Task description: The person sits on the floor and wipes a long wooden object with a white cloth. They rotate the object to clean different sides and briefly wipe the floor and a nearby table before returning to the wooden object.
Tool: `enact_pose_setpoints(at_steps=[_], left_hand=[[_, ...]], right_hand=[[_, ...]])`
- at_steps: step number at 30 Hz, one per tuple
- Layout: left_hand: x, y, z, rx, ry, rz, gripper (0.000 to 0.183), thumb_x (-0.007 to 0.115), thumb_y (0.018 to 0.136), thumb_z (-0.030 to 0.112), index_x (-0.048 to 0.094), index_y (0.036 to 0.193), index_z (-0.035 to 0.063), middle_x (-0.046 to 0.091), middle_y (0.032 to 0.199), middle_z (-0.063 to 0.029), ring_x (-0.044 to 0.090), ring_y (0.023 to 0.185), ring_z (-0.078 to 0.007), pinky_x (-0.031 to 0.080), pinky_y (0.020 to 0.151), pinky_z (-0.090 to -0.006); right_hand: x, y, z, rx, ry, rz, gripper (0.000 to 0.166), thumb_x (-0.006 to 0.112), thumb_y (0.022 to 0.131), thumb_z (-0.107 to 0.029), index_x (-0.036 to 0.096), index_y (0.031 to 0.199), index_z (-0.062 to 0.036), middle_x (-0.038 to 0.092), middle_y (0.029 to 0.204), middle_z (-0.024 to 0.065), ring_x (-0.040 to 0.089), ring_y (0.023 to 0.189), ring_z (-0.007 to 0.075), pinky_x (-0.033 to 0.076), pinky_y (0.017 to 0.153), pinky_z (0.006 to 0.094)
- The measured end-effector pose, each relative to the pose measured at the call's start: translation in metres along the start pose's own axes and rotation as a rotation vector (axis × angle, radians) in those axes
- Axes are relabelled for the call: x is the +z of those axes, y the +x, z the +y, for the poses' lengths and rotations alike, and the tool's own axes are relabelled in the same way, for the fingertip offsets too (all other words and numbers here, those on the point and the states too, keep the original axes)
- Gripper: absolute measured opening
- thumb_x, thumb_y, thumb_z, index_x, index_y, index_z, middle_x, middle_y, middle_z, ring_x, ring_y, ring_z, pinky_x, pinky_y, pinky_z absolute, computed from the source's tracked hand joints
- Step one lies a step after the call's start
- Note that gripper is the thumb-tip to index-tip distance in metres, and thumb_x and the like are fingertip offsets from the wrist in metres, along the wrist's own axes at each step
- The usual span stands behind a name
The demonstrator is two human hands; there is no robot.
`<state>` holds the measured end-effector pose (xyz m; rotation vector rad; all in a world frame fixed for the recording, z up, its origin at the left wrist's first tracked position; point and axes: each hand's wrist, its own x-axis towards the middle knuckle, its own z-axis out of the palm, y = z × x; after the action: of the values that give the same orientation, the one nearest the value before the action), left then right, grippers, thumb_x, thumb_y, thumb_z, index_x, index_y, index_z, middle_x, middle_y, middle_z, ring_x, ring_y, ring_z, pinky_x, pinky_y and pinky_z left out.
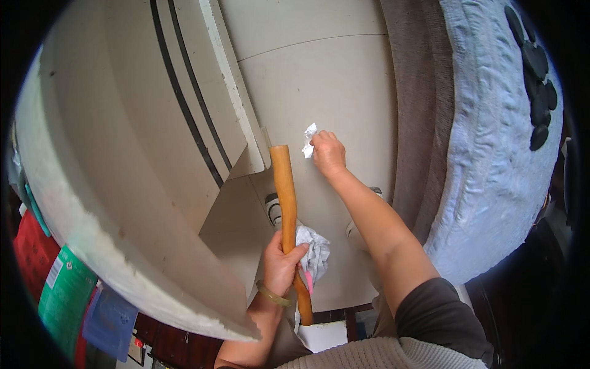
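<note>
My left hand (282, 263), with a pale bangle at its wrist, grips a smooth, slightly crooked wooden stick (286, 198) near its lower part. A crumpled grey-white cloth (315, 251) is bunched against the stick in the same hand, and a pink strip (309, 282) hangs just below it. To the upper right of the stick's top end, my right hand (329, 152) pinches a small crumpled piece of white paper or tissue (309, 140) above the tiled floor.
A sofa or bed with a light blue quilted cover (488, 152) runs along the right. A large pale curved surface (138, 184) fills the left, with a green package (67, 295) and a blue plastic item (109, 318) beyond its edge. My shoes (274, 207) stand on the tiled floor (318, 83).
</note>
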<state>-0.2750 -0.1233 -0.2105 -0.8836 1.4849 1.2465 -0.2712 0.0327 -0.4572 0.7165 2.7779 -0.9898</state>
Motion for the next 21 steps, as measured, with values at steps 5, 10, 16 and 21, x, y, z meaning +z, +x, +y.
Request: enact_pose_setpoints(at_steps=[5, 10, 16, 21], left_hand=[[-0.009, 0.035, -0.009, 0.003, -0.034, 0.004, 0.020, 0.065, 0.082, 0.003, 0.054, 0.098, 0.0024, 0.051, 0.070, 0.0028, 0.045, 0.054, -0.0043, 0.038, 0.048, -0.0201], [-0.013, 0.056, -0.010, 0.014, -0.018, 0.037, 0.020, 0.065, 0.081, 0.002, 0.053, 0.098, 0.0024, 0.051, 0.071, 0.0025, 0.045, 0.054, -0.0042, 0.038, 0.048, -0.0198], [-0.023, 0.074, -0.015, 0.006, -0.099, 0.029, 0.022, 0.065, 0.081, 0.002, 0.053, 0.099, 0.0031, 0.052, 0.073, 0.0023, 0.045, 0.054, -0.0042, 0.038, 0.048, -0.0193], [-0.019, 0.073, -0.013, 0.022, -0.129, 0.034, 0.022, 0.066, 0.081, 0.002, 0.054, 0.099, 0.0035, 0.053, 0.073, 0.0023, 0.046, 0.055, -0.0044, 0.039, 0.049, -0.0193]], right_hand=[[0.035, 0.022, 0.008, -0.150, -0.079, 0.003, 0.012, 0.062, 0.068, 0.001, 0.059, 0.073, -0.0091, 0.054, 0.077, 0.0048, 0.055, 0.078, 0.0241, 0.049, 0.064, 0.0362], [0.062, 0.038, 0.020, -0.369, -0.149, 0.050, 0.011, 0.062, 0.063, -0.001, 0.056, 0.069, -0.0087, 0.054, 0.075, 0.0057, 0.054, 0.075, 0.0230, 0.047, 0.059, 0.0345], [0.076, 0.071, 0.021, -0.499, -0.160, 0.107, 0.009, 0.061, 0.063, -0.003, 0.056, 0.069, -0.0082, 0.053, 0.073, 0.0056, 0.054, 0.073, 0.0226, 0.047, 0.057, 0.0335], [0.076, 0.131, 0.000, -0.538, -0.144, 0.227, 0.008, 0.060, 0.064, -0.003, 0.054, 0.067, -0.0075, 0.053, 0.072, 0.0066, 0.054, 0.072, 0.0233, 0.047, 0.055, 0.0341]])
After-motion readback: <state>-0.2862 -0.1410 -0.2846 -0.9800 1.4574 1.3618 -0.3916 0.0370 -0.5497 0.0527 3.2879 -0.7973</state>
